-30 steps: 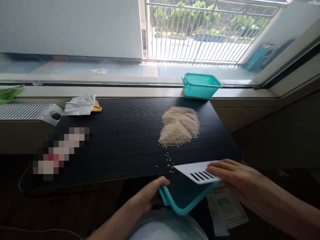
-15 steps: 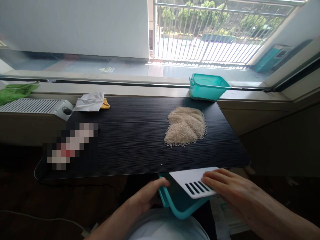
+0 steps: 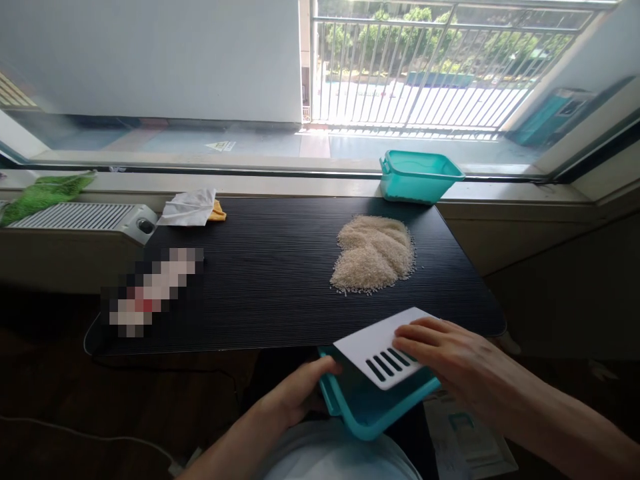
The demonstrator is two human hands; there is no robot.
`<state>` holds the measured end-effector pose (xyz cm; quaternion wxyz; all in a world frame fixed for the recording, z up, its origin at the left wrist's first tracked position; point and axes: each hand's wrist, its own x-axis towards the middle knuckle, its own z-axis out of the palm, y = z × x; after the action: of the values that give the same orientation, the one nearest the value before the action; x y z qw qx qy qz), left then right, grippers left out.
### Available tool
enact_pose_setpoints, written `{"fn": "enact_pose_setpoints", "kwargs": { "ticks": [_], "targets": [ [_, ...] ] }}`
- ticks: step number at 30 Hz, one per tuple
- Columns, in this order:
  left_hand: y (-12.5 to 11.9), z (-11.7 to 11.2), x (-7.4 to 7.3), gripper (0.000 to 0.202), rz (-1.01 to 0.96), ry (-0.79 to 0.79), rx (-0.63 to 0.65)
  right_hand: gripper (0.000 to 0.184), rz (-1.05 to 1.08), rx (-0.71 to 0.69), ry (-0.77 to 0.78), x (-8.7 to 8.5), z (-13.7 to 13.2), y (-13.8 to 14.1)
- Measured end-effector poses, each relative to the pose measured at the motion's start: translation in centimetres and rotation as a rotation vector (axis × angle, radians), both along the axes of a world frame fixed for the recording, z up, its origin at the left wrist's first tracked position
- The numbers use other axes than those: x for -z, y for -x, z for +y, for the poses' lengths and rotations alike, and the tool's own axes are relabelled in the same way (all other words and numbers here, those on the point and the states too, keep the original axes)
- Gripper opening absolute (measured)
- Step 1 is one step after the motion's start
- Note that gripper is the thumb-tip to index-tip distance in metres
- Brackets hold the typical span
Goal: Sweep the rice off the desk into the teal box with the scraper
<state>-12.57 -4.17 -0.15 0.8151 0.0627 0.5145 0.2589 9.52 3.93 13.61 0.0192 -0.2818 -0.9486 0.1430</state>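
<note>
My left hand [image 3: 306, 388] is closed on the left rim of a teal plastic bin [image 3: 373, 421], its thumb over the edge. The bin is held below the table's front edge, close to my body. My right hand [image 3: 437, 347] grips a white slotted plastic scraper [image 3: 373, 340] from the right, fingers lying on top; the thumb is hidden. The scraper is tilted over the bin's opening, its far edge overlapping the table in view. Beyond it, a spread pile of rice [image 3: 373, 257] lies on the dark table [image 3: 265, 280], with stray grains around its edge.
A second teal bin [image 3: 420, 180] stands at the table's back right, by the windowsill. A white cloth [image 3: 189, 208] and a yellow cloth [image 3: 217, 212] lie at the back left. A pixelated item [image 3: 155, 290] rests at the left. A radiator [image 3: 85, 220] stands beyond the table's left end.
The scraper and my right hand have moved up and slightly left, and the scraper is tilted more. My left hand still holds the bin. The view has shifted slightly.
</note>
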Motion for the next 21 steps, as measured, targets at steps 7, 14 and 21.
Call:
{"fn": "enact_pose_setpoints", "kwargs": {
  "ticks": [7,14,21],
  "targets": [
    [-1.8,1.3,1.5,0.035,-0.042,0.066,0.039,0.035,0.039,0.225,-0.033,-1.6,2.1,-4.5],
    [-3.0,1.5,1.1,0.039,-0.049,0.059,0.048,0.037,0.01,0.263,-0.018,-1.2,6.0,-4.2],
    [-3.1,1.7,0.4,0.033,-0.061,0.044,0.055,0.037,-0.001,0.246,0.006,-1.1,5.9,-3.8]
  ]
}}
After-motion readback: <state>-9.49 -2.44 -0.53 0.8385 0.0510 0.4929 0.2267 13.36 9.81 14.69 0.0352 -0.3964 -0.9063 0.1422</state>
